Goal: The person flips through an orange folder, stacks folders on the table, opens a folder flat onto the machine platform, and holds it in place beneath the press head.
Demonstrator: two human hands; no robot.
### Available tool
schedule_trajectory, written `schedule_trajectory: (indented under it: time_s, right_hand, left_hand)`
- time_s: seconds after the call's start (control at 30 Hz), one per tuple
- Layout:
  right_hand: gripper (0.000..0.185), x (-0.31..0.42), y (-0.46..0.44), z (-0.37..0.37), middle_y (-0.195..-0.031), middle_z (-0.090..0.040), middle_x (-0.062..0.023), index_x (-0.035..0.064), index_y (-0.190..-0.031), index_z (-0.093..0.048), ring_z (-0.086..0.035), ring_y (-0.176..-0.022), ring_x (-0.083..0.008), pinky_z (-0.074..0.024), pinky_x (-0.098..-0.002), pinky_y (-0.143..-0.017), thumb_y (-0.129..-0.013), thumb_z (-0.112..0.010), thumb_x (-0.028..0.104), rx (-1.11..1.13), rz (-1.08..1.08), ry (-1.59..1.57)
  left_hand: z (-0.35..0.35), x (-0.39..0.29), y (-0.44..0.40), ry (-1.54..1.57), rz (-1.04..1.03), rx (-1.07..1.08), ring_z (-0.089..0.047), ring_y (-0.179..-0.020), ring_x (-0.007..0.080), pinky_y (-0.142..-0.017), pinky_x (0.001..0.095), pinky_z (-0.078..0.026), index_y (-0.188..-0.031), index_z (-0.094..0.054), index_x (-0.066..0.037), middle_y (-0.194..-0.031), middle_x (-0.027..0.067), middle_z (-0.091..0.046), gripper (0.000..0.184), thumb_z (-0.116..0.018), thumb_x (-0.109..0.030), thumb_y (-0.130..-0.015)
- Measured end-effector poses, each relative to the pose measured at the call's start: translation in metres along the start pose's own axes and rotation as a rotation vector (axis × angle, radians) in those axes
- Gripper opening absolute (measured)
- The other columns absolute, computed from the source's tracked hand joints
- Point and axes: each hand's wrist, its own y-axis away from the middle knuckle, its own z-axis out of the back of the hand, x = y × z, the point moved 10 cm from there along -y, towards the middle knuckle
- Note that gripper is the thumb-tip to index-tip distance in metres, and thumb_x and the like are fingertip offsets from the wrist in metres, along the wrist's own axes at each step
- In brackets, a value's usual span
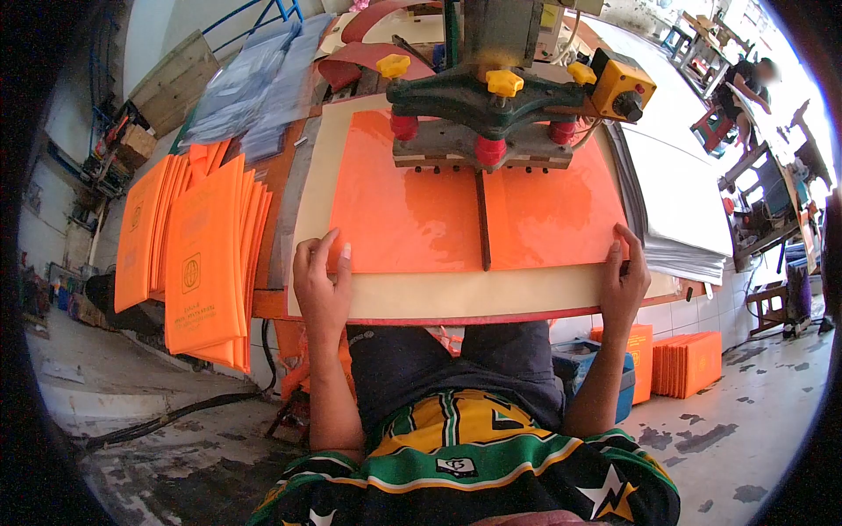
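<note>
From the head view, my left hand (322,285) and right hand (625,279) sit at opposite side edges of the orange sheet (412,219), which lies on the cream board (456,299), its far part beneath the press (478,145). Thumbs and fingers rest close to those edges; whether they pinch, I cannot tell. If one side tugs harder, the sheet could skew against the dark strip (483,219) (glossy stuff probably slides easily). Reaching farther in might risk trapping my fingertips.

Press (487,110) hides part of orange sheet (412,219); folder lettering (195,309) unreadable.
</note>
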Motion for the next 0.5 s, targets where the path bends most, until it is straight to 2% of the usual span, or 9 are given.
schedule_trajectory:
  time_s: [0.1,0.2,0.3,0.5]
  right_hand:
    - [0.031,-0.0028,-0.0007,-0.0019,-0.117,-0.079,-0.0109,0.0025,-0.132,-0.070,-0.051,-0.063,-0.0079,-0.0414,-0.0276,-0.057,-0.111,-0.057,0.022,0.006,-0.002,0.008]
    - [0.031,0.0038,0.0001,0.0011,-0.119,-0.079,-0.0105,0.0030,-0.132,-0.070,-0.054,-0.066,-0.0076,-0.0432,-0.0270,-0.059,-0.111,-0.057,0.021,-0.051,0.121,0.023]
    - [0.030,-0.0035,0.0003,-0.0015,-0.120,-0.078,-0.0112,0.0033,-0.132,-0.070,-0.055,-0.067,-0.0077,-0.0445,-0.0266,-0.060,-0.110,-0.058,0.020,0.003,-0.004,0.002]
    - [0.030,-0.0022,0.0002,-0.0017,-0.120,-0.078,-0.0127,0.0032,-0.132,-0.070,-0.058,-0.070,-0.0088,-0.0461,-0.0272,-0.062,-0.110,-0.058,0.020,0.026,-0.033,0.002]
  left_hand:
    - [-0.0005,0.0014,0.0001,-0.003,-0.009,-0.002,-0.064,-0.112,0.0309,-0.099,0.0435,-0.053,-0.134,-0.070,-0.003,-0.116,0.0146,-0.062,0.038,-0.068,-0.027,-0.105]
    - [-0.0006,0.0011,0.0002,-0.005,-0.016,0.003,-0.064,-0.112,0.0304,-0.099,0.0434,-0.053,-0.134,-0.070,-0.003,-0.116,0.0145,-0.062,0.038,-0.067,-0.028,-0.105]
    - [-0.0020,0.0022,0.0003,-0.010,0.003,0.012,-0.064,-0.112,0.0302,-0.098,0.0436,-0.054,-0.134,-0.070,-0.004,-0.117,0.0143,-0.062,0.039,-0.067,-0.028,-0.105]
    - [-0.0032,0.0043,0.0006,-0.035,0.007,0.024,-0.064,-0.113,0.0289,-0.098,0.0434,-0.054,-0.136,-0.070,-0.005,-0.118,0.0136,-0.062,0.039,-0.066,-0.030,-0.106]
